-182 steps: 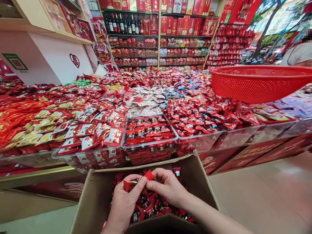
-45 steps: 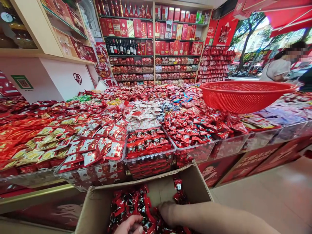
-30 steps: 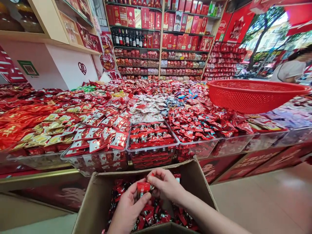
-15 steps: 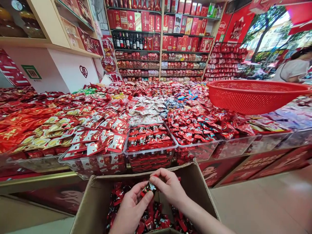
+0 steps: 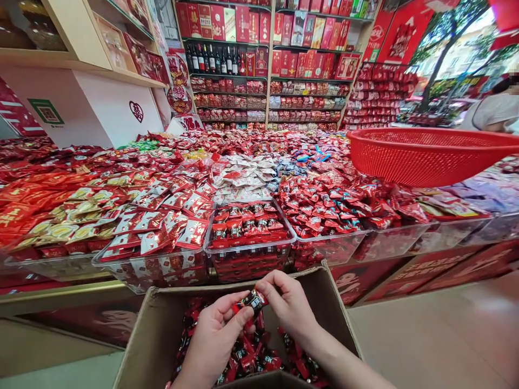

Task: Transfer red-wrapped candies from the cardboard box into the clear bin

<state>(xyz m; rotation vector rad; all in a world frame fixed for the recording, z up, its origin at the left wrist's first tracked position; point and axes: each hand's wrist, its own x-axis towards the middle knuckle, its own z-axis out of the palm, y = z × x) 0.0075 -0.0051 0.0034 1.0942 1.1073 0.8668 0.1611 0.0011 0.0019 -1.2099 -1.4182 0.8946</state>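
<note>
Both my hands hover over an open cardboard box [image 5: 162, 329] full of small red and black wrapped candies [image 5: 251, 354]. My left hand [image 5: 214, 337] and my right hand [image 5: 290, 305] pinch the two ends of one red and black candy packet [image 5: 252, 300] between thumb and fingers. The packet is held just above the box's far edge. Right in front stands a clear plastic bin [image 5: 249, 237] with neat rows of the same kind of candy.
A wide display of clear bins heaped with red packets [image 5: 324, 205] spreads ahead. A red mesh basket [image 5: 430, 154] sits on the right. Shelves of red boxes and bottles [image 5: 263, 59] line the back. A person in white [image 5: 492, 111] stands far right. Bare floor [image 5: 446, 335] lies right.
Both hands dug low in the box, then rose together with one packet. Over the last half second the packet has turned between my fingers; the hands stay in place.
</note>
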